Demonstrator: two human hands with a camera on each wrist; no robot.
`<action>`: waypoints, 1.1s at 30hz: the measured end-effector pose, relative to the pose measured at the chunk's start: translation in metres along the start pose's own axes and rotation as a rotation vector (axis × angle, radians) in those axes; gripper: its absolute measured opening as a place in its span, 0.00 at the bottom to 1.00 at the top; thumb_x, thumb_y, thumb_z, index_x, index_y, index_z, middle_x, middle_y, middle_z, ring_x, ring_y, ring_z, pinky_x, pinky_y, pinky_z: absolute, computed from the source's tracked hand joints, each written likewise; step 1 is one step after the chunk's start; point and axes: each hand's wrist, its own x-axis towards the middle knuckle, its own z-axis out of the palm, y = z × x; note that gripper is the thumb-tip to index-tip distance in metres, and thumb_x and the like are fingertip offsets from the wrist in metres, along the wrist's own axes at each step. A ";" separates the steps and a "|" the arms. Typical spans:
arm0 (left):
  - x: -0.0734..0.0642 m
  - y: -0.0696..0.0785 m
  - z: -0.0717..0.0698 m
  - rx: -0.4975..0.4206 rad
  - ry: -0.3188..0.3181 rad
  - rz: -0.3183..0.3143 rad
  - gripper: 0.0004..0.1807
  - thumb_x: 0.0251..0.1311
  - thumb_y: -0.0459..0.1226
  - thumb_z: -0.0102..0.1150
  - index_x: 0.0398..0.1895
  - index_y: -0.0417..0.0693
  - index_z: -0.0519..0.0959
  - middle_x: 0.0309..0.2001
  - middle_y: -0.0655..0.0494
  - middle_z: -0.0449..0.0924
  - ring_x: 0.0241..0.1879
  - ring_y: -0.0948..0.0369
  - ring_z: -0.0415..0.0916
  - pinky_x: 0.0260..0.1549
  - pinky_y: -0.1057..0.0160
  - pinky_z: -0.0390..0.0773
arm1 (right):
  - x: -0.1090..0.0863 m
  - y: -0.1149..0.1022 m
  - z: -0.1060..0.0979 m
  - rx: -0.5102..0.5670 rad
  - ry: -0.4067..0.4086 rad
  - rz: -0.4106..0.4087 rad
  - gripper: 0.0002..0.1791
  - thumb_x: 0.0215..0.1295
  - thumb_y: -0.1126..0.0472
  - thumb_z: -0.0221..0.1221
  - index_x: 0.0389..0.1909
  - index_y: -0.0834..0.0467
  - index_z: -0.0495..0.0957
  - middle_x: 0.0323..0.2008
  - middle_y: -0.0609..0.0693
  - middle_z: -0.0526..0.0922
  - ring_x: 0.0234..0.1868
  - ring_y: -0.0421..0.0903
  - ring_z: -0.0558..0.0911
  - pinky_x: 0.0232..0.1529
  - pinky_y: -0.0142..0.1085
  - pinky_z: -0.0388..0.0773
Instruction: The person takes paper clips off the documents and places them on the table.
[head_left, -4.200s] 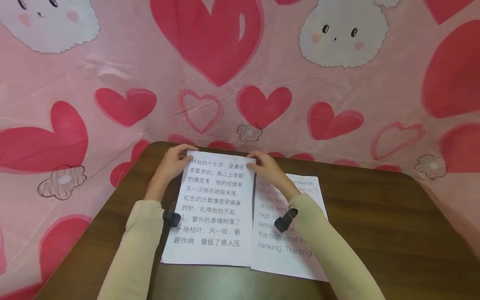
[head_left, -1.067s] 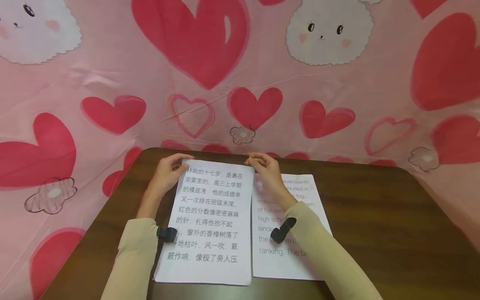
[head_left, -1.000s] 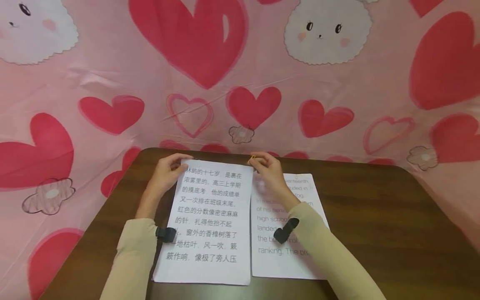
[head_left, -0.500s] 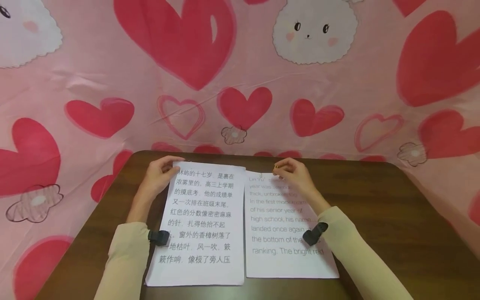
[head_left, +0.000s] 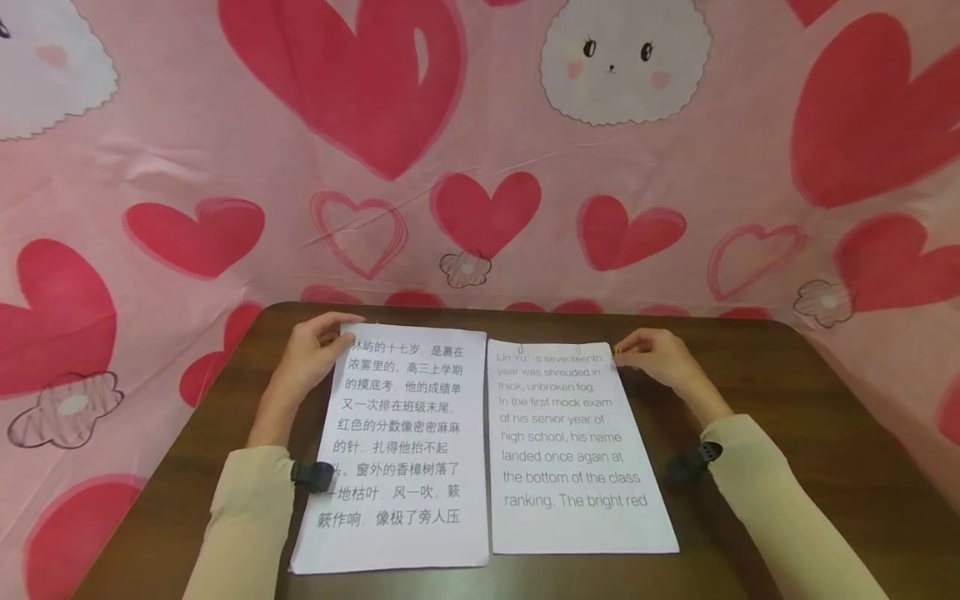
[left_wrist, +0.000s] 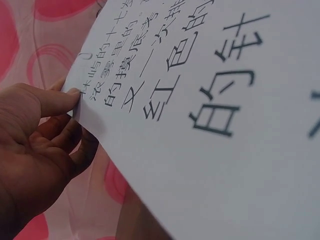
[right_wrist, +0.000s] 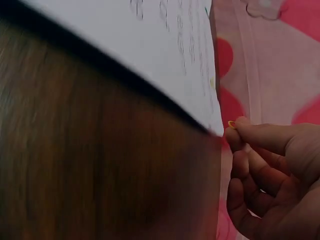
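A stack of paper with Chinese print lies slightly slanted on the left of the table. Its top left corner is pinched by my left hand, thumb on top in the left wrist view, where a paper clip shows on the top edge. My right hand pinches a small yellow paper clip between thumb and index finger. This hand is just beyond the top right corner of the paper with English print, whose top edge carries two paper clips.
The dark wooden table extends to the right of the papers. Behind it hangs a pink cloth with hearts, close to the table's back edge. The two papers lie side by side with a narrow gap.
The yellow paper clip has come off the Chinese paper's top edge into my right hand. That hand has moved right, across the English paper to its far corner. My left hand keeps its pinch.
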 end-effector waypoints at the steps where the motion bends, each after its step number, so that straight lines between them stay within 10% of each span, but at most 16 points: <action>1: 0.000 -0.001 0.000 0.001 0.000 -0.002 0.16 0.67 0.28 0.56 0.57 0.37 0.80 0.52 0.34 0.81 0.37 0.56 0.78 0.32 0.74 0.78 | -0.001 0.003 -0.002 -0.008 -0.011 0.002 0.15 0.64 0.57 0.66 0.46 0.63 0.83 0.39 0.60 0.88 0.36 0.49 0.85 0.39 0.35 0.76; 17: 0.001 -0.006 0.001 0.025 -0.022 -0.019 0.17 0.68 0.29 0.56 0.58 0.40 0.80 0.53 0.35 0.81 0.38 0.51 0.79 0.31 0.73 0.78 | 0.002 0.016 -0.004 -0.213 -0.038 -0.038 0.11 0.63 0.61 0.66 0.42 0.63 0.85 0.36 0.58 0.88 0.38 0.51 0.83 0.45 0.49 0.78; 33: 0.003 -0.004 0.006 -0.003 -0.027 -0.029 0.16 0.68 0.30 0.56 0.58 0.40 0.80 0.51 0.35 0.82 0.35 0.57 0.79 0.31 0.73 0.78 | 0.001 -0.009 -0.010 -0.106 0.088 -0.056 0.16 0.71 0.55 0.59 0.52 0.62 0.81 0.47 0.65 0.86 0.38 0.57 0.86 0.39 0.41 0.82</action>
